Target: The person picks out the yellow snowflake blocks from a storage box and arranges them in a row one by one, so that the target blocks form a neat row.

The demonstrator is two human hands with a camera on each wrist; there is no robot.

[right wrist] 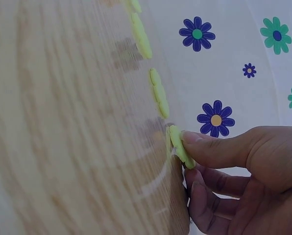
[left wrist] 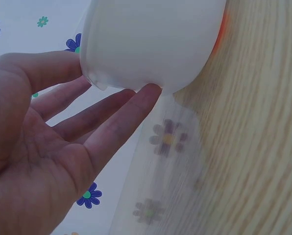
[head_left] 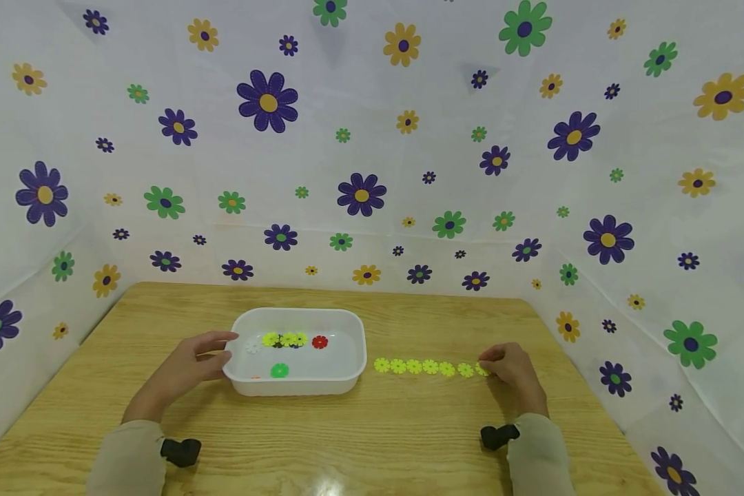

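In the head view a white plastic tray [head_left: 294,387] stands left of centre on the table. The left hand [head_left: 192,362] touches its left end with extended fingertips, and in the left wrist view the left hand [left wrist: 53,132] has its fingertips against the tray wall [left wrist: 151,44]. To the right of the tray runs a row of several yellow flower-shaped plastic discs [head_left: 413,366]. At the row's right end the right hand [head_left: 511,365] pinches the last yellow flower-shaped disc [right wrist: 179,146] by its edge, low at the tabletop; its fingertips partly cover it.
Inside the tray lie yellow discs [head_left: 288,339], a red disc [head_left: 319,342], a green disc [head_left: 280,370], a pale one and some dark ones. The wooden table [head_left: 372,441] is bordered by a flower-printed cloth [head_left: 372,151] behind and at both sides.
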